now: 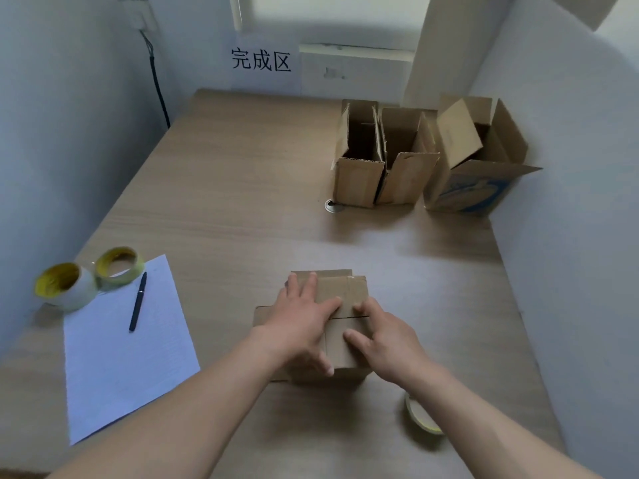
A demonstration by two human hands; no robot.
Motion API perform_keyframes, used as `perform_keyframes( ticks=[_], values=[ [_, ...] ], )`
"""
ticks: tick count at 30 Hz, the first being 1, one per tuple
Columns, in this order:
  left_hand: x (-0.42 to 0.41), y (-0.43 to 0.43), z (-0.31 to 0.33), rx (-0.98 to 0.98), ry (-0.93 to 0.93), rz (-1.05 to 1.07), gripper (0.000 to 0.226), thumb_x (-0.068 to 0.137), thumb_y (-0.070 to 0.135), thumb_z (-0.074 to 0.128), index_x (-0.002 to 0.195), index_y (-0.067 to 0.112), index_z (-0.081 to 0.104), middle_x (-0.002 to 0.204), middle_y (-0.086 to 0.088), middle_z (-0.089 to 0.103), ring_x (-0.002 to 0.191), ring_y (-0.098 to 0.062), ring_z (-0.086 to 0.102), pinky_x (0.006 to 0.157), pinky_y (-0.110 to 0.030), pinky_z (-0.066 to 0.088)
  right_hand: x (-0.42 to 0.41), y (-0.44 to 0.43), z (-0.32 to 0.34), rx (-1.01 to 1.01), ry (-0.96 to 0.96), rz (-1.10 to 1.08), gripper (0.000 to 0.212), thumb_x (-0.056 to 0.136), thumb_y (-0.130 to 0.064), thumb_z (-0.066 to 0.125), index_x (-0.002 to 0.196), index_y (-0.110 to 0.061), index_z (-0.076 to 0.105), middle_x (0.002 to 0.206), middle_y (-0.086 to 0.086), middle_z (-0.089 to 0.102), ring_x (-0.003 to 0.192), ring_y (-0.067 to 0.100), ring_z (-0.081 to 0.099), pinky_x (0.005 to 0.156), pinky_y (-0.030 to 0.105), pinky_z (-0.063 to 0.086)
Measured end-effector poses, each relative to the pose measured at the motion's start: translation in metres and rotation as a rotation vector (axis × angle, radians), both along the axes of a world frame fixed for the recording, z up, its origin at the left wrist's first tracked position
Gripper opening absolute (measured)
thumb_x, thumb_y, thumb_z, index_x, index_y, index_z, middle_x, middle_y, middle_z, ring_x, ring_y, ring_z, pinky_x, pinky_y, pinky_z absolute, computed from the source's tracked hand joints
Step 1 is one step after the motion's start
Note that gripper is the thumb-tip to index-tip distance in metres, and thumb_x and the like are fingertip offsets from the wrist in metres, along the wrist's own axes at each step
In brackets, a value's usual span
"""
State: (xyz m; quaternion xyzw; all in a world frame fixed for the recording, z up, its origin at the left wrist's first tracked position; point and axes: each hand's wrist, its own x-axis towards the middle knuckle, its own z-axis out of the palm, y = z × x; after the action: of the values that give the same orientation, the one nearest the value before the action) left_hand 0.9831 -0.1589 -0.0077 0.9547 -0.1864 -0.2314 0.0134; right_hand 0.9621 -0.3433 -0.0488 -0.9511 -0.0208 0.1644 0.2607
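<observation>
A small cardboard box stands on the wooden table in front of me, its top flaps folded down. My left hand lies flat on the left part of the top, fingers straight and spread, pressing the flaps down. My right hand rests on the right part of the top, its fingertips touching the seam between the flaps. One side flap sticks out to the left under my left wrist.
Three open cardboard boxes stand at the back right. Two tape rolls, a white sheet and a black pen lie at the left. Another tape roll peeks out under my right forearm. Walls close both sides.
</observation>
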Motion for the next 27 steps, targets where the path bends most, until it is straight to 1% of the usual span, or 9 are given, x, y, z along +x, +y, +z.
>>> perform_keyframes(
  ticks=[5,7,10,12,15,17,22,24,27],
  values=[
    [0.004,-0.004,0.001,0.035,0.010,-0.021,0.114,0.053,0.063,0.086,0.146,0.029,0.028,0.158,-0.027,0.001,0.142,-0.053,0.003,0.119,-0.055,0.012,-0.012,-0.036,0.009,0.292,0.125,-0.092,0.051,0.087,-0.031,0.067,0.130,-0.050,0.046,0.108,-0.009,0.060,0.088,0.009,0.064,0.083,0.027,0.051],
    [0.004,-0.003,0.000,0.013,0.024,-0.013,0.114,0.052,0.062,0.087,0.145,0.029,0.029,0.158,-0.024,0.001,0.142,-0.052,0.003,0.118,-0.055,0.016,-0.029,-0.068,0.003,0.161,-0.002,-0.061,0.050,0.078,-0.029,0.067,0.123,-0.045,0.053,0.102,-0.017,0.059,0.083,0.005,0.061,0.078,0.026,0.050],
    [0.007,-0.003,-0.001,0.008,0.038,-0.016,0.113,0.050,0.061,0.088,0.143,0.029,0.031,0.156,-0.021,0.005,0.141,-0.051,0.006,0.116,-0.055,0.022,-0.061,-0.109,-0.011,-0.159,-0.128,0.235,0.030,0.067,-0.039,0.064,0.097,-0.039,0.061,0.087,-0.021,0.055,0.080,0.007,0.055,0.066,0.022,0.041],
    [0.008,-0.006,-0.001,0.011,0.037,-0.021,0.114,0.049,0.060,0.089,0.142,0.028,0.032,0.155,-0.020,0.008,0.140,-0.050,0.008,0.115,-0.054,0.024,-0.079,-0.124,-0.021,-0.282,-0.137,0.418,0.019,0.064,-0.042,0.065,0.078,-0.032,0.056,0.080,-0.018,0.052,0.076,0.011,0.050,0.059,0.024,0.039],
    [0.007,-0.006,0.000,0.021,0.028,-0.024,0.114,0.049,0.060,0.089,0.143,0.029,0.031,0.154,-0.018,0.010,0.139,-0.048,0.009,0.114,-0.053,0.026,-0.088,-0.129,-0.040,-0.451,-0.202,0.573,0.022,0.047,-0.035,0.066,0.059,-0.027,0.050,0.072,-0.015,0.049,0.067,0.014,0.050,0.052,0.026,0.041],
    [0.005,-0.006,0.000,0.019,0.026,-0.025,0.115,0.049,0.060,0.089,0.143,0.031,0.030,0.154,-0.018,0.009,0.141,-0.048,0.007,0.113,-0.054,0.028,-0.089,-0.128,-0.051,-0.492,-0.226,0.581,0.022,0.049,-0.031,0.071,0.058,-0.027,0.052,0.072,-0.014,0.049,0.067,0.016,0.051,0.054,0.027,0.040],
    [0.000,-0.004,0.005,0.003,0.015,-0.038,0.115,0.052,0.060,0.088,0.147,0.034,0.028,0.157,-0.014,0.006,0.144,-0.044,0.005,0.111,-0.056,0.030,-0.077,-0.125,-0.042,-0.206,-0.156,0.357,0.011,0.071,-0.032,0.063,0.071,-0.026,0.054,0.078,-0.012,0.059,0.077,0.017,0.055,0.062,0.031,0.040],
    [-0.003,-0.002,0.006,-0.006,0.012,-0.046,0.113,0.054,0.059,0.087,0.147,0.036,0.027,0.159,-0.012,0.003,0.145,-0.043,0.003,0.110,-0.056,0.031,-0.065,-0.118,-0.020,-0.022,-0.078,0.148,0.013,0.071,-0.033,0.057,0.075,-0.021,0.057,0.076,-0.009,0.061,0.076,0.015,0.056,0.068,0.034,0.044],
    [-0.007,-0.001,0.005,-0.025,0.015,-0.053,0.112,0.054,0.058,0.087,0.147,0.037,0.027,0.160,-0.012,0.001,0.146,-0.042,0.000,0.113,-0.055,0.028,-0.043,-0.099,0.016,0.325,-0.084,-0.118,0.010,0.065,-0.027,0.055,0.067,-0.017,0.054,0.065,0.000,0.058,0.064,0.012,0.051,0.062,0.038,0.040]
  ],
)
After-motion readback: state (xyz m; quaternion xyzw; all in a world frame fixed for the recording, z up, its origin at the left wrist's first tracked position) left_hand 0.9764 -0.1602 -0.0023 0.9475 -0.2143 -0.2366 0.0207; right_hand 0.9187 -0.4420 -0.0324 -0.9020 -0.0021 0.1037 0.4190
